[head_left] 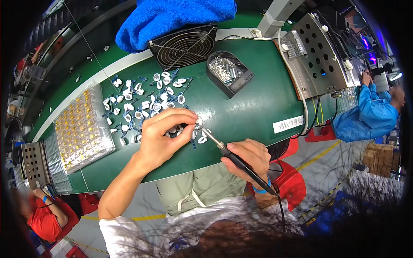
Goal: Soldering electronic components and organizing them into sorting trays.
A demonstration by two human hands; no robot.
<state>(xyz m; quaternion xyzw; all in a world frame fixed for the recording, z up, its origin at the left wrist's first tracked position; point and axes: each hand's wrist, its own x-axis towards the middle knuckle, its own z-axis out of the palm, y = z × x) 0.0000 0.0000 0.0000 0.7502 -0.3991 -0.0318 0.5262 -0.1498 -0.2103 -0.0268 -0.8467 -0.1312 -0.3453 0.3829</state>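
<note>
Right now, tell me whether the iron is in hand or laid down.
In hand: the right hand holds the iron by its black handle, its metal end pointing toward the left hand.

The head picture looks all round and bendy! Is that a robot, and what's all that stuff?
No robot here, just a person's two bare hands. A very wide camera on the person's head looks down, which makes straight edges bend.

The right hand holds a black tool, shaped like a fat pen with a cable; it looks like a soldering iron. The left hand is pinched beside the tool's metal tip; whether it grips something tiny is hard to see.

On the green table lie many little white pieces with dark wires. Clear trays stand to the left. Farther back are a fan, a blue towel and a black bin of small metal parts.
</note>
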